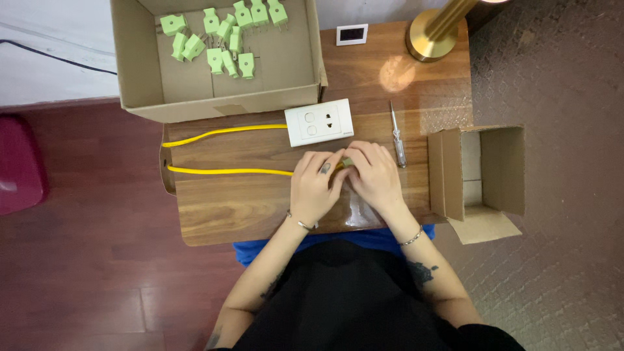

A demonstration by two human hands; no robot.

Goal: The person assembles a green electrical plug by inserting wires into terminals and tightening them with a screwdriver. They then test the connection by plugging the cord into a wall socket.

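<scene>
Both hands meet at the middle of a small wooden table. My left hand and my right hand are closed together around the end of a yellow cable; a bit of yellow shows between the fingers. The cable runs left, loops at the table's left edge and returns to a white socket plate lying just beyond my hands. A small screwdriver with a clear handle lies right of my right hand. What sits on the cable's end is hidden by my fingers.
An open cardboard box at the back holds several light green plugs. A smaller open cardboard box lies on its side at the table's right edge. A brass lamp base and a small white display stand at the back.
</scene>
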